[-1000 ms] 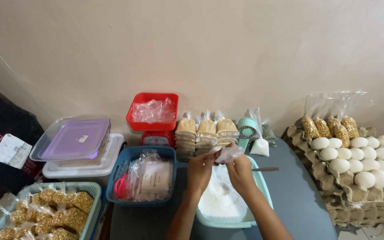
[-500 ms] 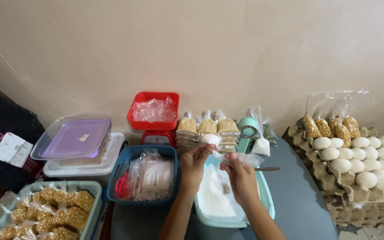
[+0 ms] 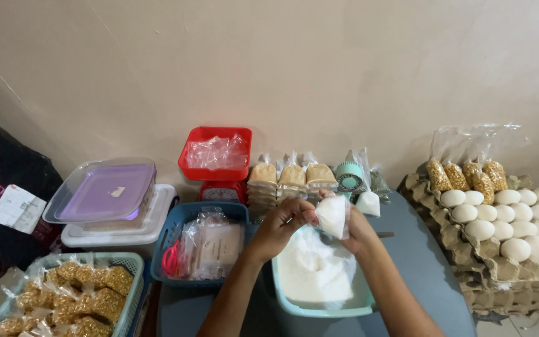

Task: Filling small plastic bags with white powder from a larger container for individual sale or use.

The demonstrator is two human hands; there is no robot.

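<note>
Here, in the head view, both hands are meeting over a pale green tub (image 3: 357, 306) of white powder sitting near the middle of a grey table (image 3: 419, 274). The left hand (image 3: 281, 226) is pinching the top of a small plastic bag (image 3: 334, 216) of white powder with curled fingers, and the right hand (image 3: 358, 229) is closing around the bag from behind. A plain beige wall (image 3: 319, 68) is running along the far edge. Against it a red scale (image 3: 217, 163) is standing, with stacked tan packets (image 3: 291, 180) just to its right. A blue basket (image 3: 185, 246) is sitting left of the tub. Egg trays (image 3: 506, 249) are filling the right side, white eggs (image 3: 500, 215) resting on top.
</note>
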